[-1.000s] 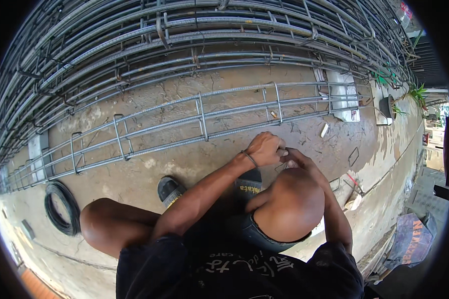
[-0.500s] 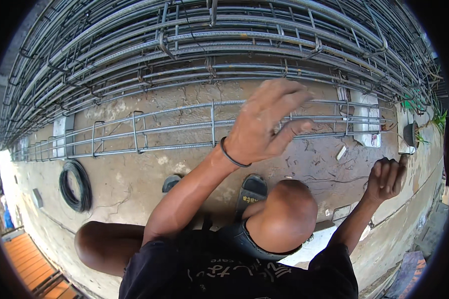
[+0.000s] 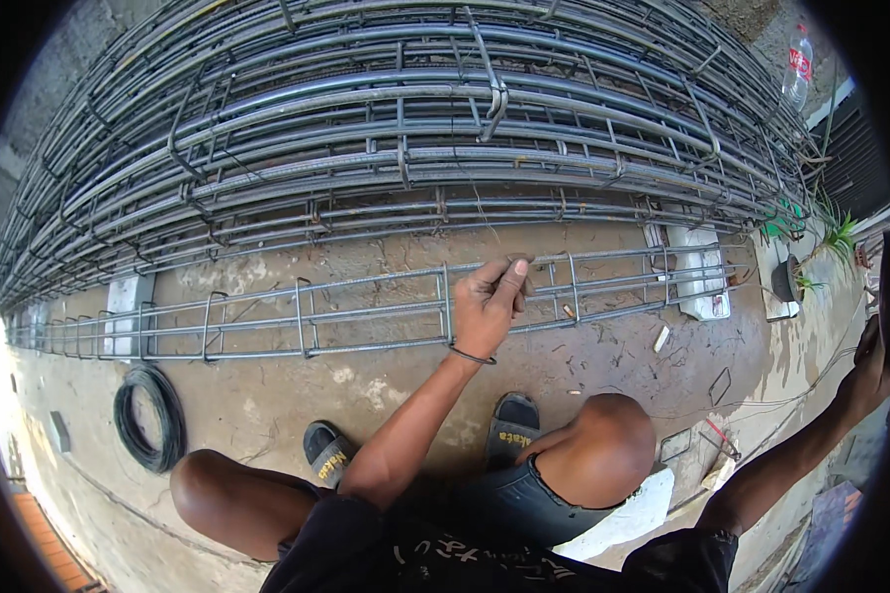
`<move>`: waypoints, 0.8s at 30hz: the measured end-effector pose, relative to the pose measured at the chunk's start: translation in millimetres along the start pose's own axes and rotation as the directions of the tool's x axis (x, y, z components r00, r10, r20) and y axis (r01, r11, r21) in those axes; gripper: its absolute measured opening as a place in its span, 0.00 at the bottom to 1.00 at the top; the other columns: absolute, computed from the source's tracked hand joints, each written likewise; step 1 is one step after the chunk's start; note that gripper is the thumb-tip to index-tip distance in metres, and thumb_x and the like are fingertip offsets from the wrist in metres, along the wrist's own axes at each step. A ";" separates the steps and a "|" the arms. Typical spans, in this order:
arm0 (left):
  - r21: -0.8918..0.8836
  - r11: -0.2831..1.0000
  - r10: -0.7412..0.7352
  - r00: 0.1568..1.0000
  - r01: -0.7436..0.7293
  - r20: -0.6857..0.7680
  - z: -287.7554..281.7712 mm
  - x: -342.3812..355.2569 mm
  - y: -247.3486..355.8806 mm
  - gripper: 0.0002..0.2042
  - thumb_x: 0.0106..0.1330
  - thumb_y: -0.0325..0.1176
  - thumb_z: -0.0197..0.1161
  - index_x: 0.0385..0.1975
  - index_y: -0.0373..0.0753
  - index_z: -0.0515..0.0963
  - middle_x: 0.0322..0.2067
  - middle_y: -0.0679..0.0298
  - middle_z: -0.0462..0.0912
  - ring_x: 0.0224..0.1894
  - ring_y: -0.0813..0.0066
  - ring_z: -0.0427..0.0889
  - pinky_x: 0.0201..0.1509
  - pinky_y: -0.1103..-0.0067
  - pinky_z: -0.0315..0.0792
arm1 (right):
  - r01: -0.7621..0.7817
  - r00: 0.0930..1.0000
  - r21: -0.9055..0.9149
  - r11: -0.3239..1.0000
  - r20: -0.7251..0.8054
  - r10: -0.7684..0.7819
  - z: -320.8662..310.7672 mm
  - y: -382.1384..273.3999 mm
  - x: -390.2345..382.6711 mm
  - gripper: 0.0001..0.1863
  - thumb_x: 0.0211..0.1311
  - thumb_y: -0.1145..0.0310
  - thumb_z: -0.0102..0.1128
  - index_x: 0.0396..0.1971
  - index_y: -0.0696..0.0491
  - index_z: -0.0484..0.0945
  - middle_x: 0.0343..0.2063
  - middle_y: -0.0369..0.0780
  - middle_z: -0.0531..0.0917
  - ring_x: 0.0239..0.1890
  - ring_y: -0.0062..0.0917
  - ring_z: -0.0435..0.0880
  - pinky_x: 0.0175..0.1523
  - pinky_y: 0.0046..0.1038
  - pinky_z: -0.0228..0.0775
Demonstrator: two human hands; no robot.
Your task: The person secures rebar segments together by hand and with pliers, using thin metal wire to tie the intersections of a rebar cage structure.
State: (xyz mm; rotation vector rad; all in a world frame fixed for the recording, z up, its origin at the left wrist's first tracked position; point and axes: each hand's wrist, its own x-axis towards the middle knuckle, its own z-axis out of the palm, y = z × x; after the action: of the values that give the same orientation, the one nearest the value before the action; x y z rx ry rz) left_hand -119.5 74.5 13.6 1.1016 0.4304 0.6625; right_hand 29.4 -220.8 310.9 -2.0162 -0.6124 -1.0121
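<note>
My left hand (image 3: 487,296) is raised over a long, narrow rebar cage (image 3: 206,326) on the ground, thumb and fingers pinched on a thin wire (image 3: 496,240). At the far right rim my right hand (image 3: 868,366) reaches out, fingers curled and dark; what they hold is hard to make out, though thin wires run toward it. A coil of black wire (image 3: 129,415) lies left of my feet. A red-handled tool (image 3: 719,435) and a small rectangular stirrup (image 3: 720,385) lie right of my knee.
Dense stacked rebar cages (image 3: 415,89) fill the far side. The single cage crosses pale blocks (image 3: 124,296) at left and right. A plastic bottle (image 3: 797,74), potted plants (image 3: 839,237) and a black pot (image 3: 784,282) stand at right. My sandalled feet rest on stained concrete (image 3: 247,415).
My left hand left my right hand, rose with fingers spread, and now pinches above the cage. My right hand moved far out to the right. The view shifted.
</note>
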 end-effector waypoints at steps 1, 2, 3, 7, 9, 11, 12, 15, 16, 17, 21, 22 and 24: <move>-0.049 0.998 -0.031 0.999 0.033 0.042 6.9 -8.9 4.9 0.11 0.67 0.36 0.57 0.30 0.33 0.79 0.17 0.69 0.76 0.19 0.89 0.72 0.20 0.86 0.64 | -0.009 0.996 -0.043 0.999 0.085 0.012 2.4 -7.2 -7.7 0.16 0.69 0.65 0.47 0.50 0.57 0.75 0.17 0.28 0.70 0.20 0.07 0.64 0.23 0.14 0.49; -0.013 1.000 -0.008 0.999 0.008 0.040 14.1 -19.0 2.9 0.11 0.67 0.35 0.57 0.30 0.33 0.78 0.17 0.66 0.76 0.19 0.85 0.73 0.20 0.84 0.65 | -0.023 0.979 -0.061 0.998 0.200 0.035 7.6 -17.3 -16.3 0.17 0.69 0.64 0.47 0.51 0.57 0.75 0.18 0.28 0.69 0.21 0.07 0.64 0.23 0.14 0.49; 0.022 1.000 0.016 0.999 -0.017 0.041 26.4 -27.9 -1.0 0.10 0.66 0.34 0.57 0.30 0.33 0.78 0.17 0.64 0.77 0.18 0.82 0.75 0.20 0.82 0.66 | 0.026 0.955 -0.032 0.999 0.295 -0.016 13.1 -9.5 -26.3 0.18 0.70 0.62 0.46 0.53 0.56 0.74 0.15 0.26 0.58 0.18 0.08 0.51 0.23 0.16 0.37; 0.511 0.805 0.311 0.948 -0.302 0.069 23.7 6.0 -18.9 0.06 0.63 0.29 0.56 0.27 0.33 0.77 0.20 0.50 0.79 0.21 0.56 0.80 0.23 0.68 0.71 | -0.228 0.489 0.018 0.973 0.867 0.099 62.7 -16.6 -72.8 0.16 0.67 0.62 0.51 0.43 0.59 0.77 0.12 0.30 0.66 0.12 0.11 0.62 0.18 0.17 0.49; 0.728 0.589 0.403 0.908 -0.351 0.113 17.9 49.5 -32.4 0.05 0.60 0.27 0.54 0.25 0.34 0.75 0.24 0.42 0.77 0.27 0.42 0.77 0.30 0.58 0.71 | -0.424 0.322 -0.003 0.906 0.934 0.154 65.6 -4.5 -90.9 0.15 0.65 0.62 0.54 0.38 0.60 0.78 0.07 0.30 0.64 0.08 0.12 0.62 0.16 0.17 0.51; 0.776 0.555 0.428 0.903 -0.301 0.044 -1.7 87.1 -42.4 0.05 0.60 0.28 0.54 0.25 0.34 0.74 0.25 0.43 0.78 0.29 0.41 0.78 0.32 0.57 0.71 | -0.631 0.412 0.275 0.725 0.911 0.013 37.0 35.9 -92.2 0.17 0.68 0.61 0.49 0.39 0.61 0.74 0.05 0.29 0.64 0.04 0.10 0.58 0.14 0.16 0.51; 0.799 0.507 0.492 0.870 -0.324 0.041 -20.5 102.8 -47.5 0.05 0.61 0.28 0.54 0.27 0.35 0.76 0.25 0.43 0.78 0.30 0.42 0.78 0.32 0.57 0.71 | -0.716 0.530 0.494 0.494 0.844 -0.077 24.6 54.8 -97.5 0.17 0.69 0.60 0.44 0.40 0.61 0.72 0.04 0.28 0.63 0.03 0.09 0.56 0.14 0.15 0.50; 0.830 0.468 0.507 0.861 -0.303 0.028 -89.5 125.4 -39.5 0.07 0.59 0.31 0.60 0.31 0.35 0.81 0.26 0.47 0.80 0.32 0.46 0.80 0.33 0.66 0.74 | -0.810 0.586 0.584 0.064 0.797 0.143 14.2 87.0 -138.2 0.16 0.73 0.63 0.35 0.43 0.60 0.67 0.04 0.26 0.59 0.03 0.09 0.51 0.14 0.15 0.47; 0.817 0.474 0.486 0.871 -0.329 0.069 -102.3 122.1 -38.1 0.08 0.59 0.32 0.61 0.32 0.35 0.81 0.28 0.47 0.80 0.32 0.47 0.80 0.33 0.67 0.74 | -0.903 0.425 0.358 0.236 0.819 0.385 27.2 80.5 -164.4 0.17 0.72 0.61 0.38 0.44 0.59 0.69 0.05 0.27 0.57 0.05 0.09 0.51 0.15 0.17 0.46; 0.800 0.482 0.472 0.875 -0.358 0.107 -110.9 120.7 -34.4 0.08 0.59 0.32 0.62 0.32 0.34 0.81 0.30 0.47 0.80 0.32 0.48 0.80 0.34 0.67 0.74 | -0.933 0.294 0.120 0.338 0.795 0.531 44.0 68.8 -198.1 0.18 0.70 0.59 0.44 0.44 0.60 0.73 0.05 0.28 0.59 0.06 0.10 0.52 0.16 0.17 0.47; 0.763 0.476 0.526 0.837 -0.437 0.152 -88.1 113.4 -37.0 0.11 0.57 0.33 0.64 0.35 0.34 0.81 0.37 0.48 0.81 0.33 0.52 0.82 0.35 0.70 0.75 | -0.569 0.404 0.236 0.788 0.914 0.018 76.2 90.2 -325.7 0.13 0.66 0.63 0.54 0.41 0.56 0.80 0.14 0.29 0.71 0.14 0.10 0.62 0.20 0.18 0.51; 0.734 0.495 0.533 0.830 -0.465 0.166 -91.5 105.0 -39.3 0.11 0.56 0.33 0.65 0.35 0.33 0.80 0.40 0.50 0.81 0.34 0.55 0.83 0.36 0.71 0.75 | -0.705 0.297 0.137 0.696 0.948 0.115 91.9 69.3 -324.2 0.12 0.66 0.63 0.54 0.41 0.55 0.80 0.15 0.30 0.72 0.16 0.11 0.64 0.22 0.18 0.54; 0.810 0.467 0.519 0.852 -0.355 0.075 -121.4 84.2 -43.1 0.10 0.54 0.30 0.66 0.34 0.32 0.80 0.41 0.48 0.80 0.33 0.54 0.82 0.34 0.70 0.75 | -0.936 0.022 -0.062 0.347 0.972 0.232 134.8 27.0 -315.8 0.12 0.66 0.63 0.54 0.40 0.55 0.79 0.16 0.31 0.72 0.19 0.13 0.67 0.25 0.18 0.59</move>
State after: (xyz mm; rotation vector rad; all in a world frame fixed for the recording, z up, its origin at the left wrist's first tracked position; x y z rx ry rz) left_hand -121.6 200.7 -74.4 2.0999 0.6437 1.0890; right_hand -70.8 -149.2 -10.7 -1.6194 -0.2901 1.0010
